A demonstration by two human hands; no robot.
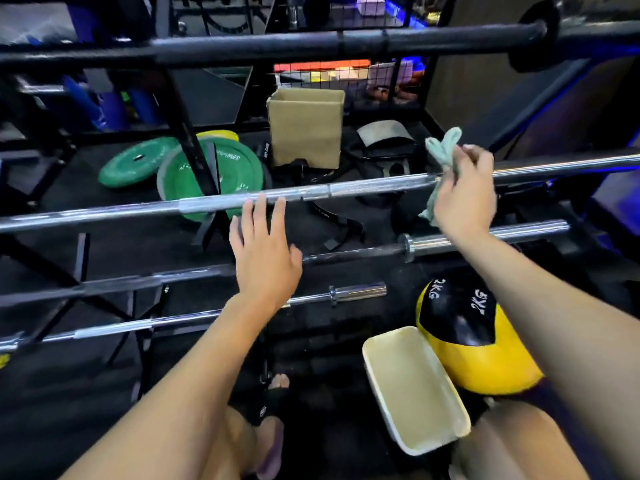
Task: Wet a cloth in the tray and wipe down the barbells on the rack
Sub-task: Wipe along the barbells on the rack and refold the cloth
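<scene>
The cloth (440, 157), pale green and bunched, is gripped in the right hand (464, 195), which holds it against the upper chrome barbell (242, 199); part of it sticks up above the bar and part hangs below. The left hand (265, 254) is spread flat with straight fingers, its fingertips touching the same bar to the left of the cloth, holding nothing.

By my reading the wetting step is done, since the cloth is up at the rack and away from the tray (415, 386), though the frame cannot show whether the fabric is actually damp. The wiping seems to be under way on this upper chrome bar. Nothing shows which bars have been cleaned, so I would count the bars below it, and the black one above, as likely still to do.

Counts, taking the upper chrome barbell as the landmark: one cloth on it; one cream tray below and to the right of it, on the floor near the person's knee, with no water I can make out inside. Four bars in all are visible: this chrome one, a black padded bar (277, 43) above it, and two more chrome bars (485, 237) below it, one under the other. Behind it lie two green weight plates (136, 161) and one cardboard box (304, 128). Below it, just beside the tray, sits one yellow and black medicine ball (478, 341).
</scene>
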